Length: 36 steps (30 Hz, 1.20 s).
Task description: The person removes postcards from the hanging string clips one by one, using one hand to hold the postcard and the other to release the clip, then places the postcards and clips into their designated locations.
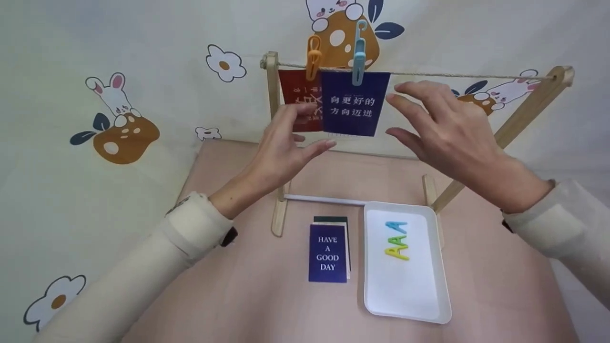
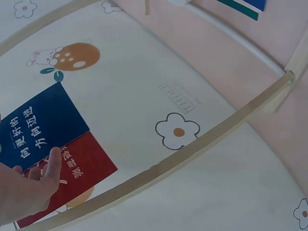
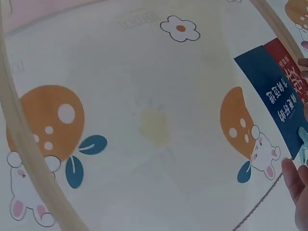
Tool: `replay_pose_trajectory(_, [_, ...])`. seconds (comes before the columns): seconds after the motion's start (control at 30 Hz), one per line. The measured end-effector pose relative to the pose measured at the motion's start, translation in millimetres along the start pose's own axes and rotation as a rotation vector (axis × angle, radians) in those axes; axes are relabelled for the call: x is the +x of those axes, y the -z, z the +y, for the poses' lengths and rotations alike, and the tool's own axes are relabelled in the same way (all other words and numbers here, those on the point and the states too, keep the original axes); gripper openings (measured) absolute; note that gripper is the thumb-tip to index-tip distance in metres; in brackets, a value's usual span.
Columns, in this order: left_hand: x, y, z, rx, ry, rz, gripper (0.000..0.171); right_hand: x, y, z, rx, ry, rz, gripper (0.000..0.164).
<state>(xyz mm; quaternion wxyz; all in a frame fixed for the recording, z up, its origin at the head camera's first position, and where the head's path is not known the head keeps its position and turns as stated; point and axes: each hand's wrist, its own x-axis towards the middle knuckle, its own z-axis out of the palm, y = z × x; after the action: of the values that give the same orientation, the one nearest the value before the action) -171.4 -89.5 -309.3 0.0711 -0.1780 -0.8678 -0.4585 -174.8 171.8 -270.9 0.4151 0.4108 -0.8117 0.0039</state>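
The blue card (image 1: 355, 105) hangs upright from the cord (image 1: 457, 75) towards its left end, its top edge caught near the middle by a light blue clip (image 1: 359, 57). Its left edge overlaps the red card (image 1: 298, 85), which an orange clip (image 1: 313, 59) holds beside the left post (image 1: 274, 90). Neither hand grasps anything: the left hand (image 1: 281, 147) has its fingers loosely bent by the red card and the blue card's lower left corner, though contact there cannot be told, while the right hand (image 1: 452, 126) stands just off the blue card's right edge, thumb and fingers apart. The likeliest trouble is a knock — a finger brushing either card could swing it or turn it askew, since each has a single clip. The overlap adds to that, as a push on one card may carry into the other. A bump to either post could shake the cord and both cards with it. Lower down, a trailing sleeve might disturb the card stack (image 1: 328, 252) on the table (image 1: 238, 286), just beyond the left edge of the white tray (image 1: 405, 290); the three spare clips (image 1: 397, 241), near the tray's far edge, seem safer behind its rim.
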Motion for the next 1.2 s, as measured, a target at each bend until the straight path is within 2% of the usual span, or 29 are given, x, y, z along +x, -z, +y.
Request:
replay_pose_trajectory(0.17, [8.1,-1.5,9.4,0.001,-0.013,0.016,0.07,23,3,5,-0.051,0.048,-0.03,0.049])
replay_pose_trajectory(0.27, [10.4,-4.6,11.4,-0.029,0.002,0.034,0.073,34,4,10,-0.057,0.065,-0.03,0.051])
replay_pose_trajectory(0.43, [14.6,-8.6,11.3,-0.115,0.047,0.058,0.072,50,0,17,0.0,0.026,-0.023,0.056])
replay_pose_trajectory(0.57, [19.4,-12.8,5.7,-0.172,0.061,0.066,0.07,62,-4,20,0.048,-0.046,-0.059,0.061])
replay_pose_trajectory(0.73, [26.6,-21.1,-2.1,-0.24,0.05,0.095,0.067,72,-9,21,0.083,-0.122,-0.149,0.062])
replay_pose_trajectory(0.87, [30.7,-27.2,-5.7,-0.275,0.082,0.101,0.064,78,-12,20,0.103,-0.18,-0.193,0.064])
replay_pose_trajectory(1.03, [34.5,-35.1,-7.1,-0.29,0.127,0.085,0.049,89,-11,18,0.206,-0.351,-0.282,0.068])
replay_pose_trajectory(1.2, [34.0,-39.8,-8.3,-0.275,0.122,0.125,0.02,98,-10,15,0.347,-0.54,-0.401,0.064])
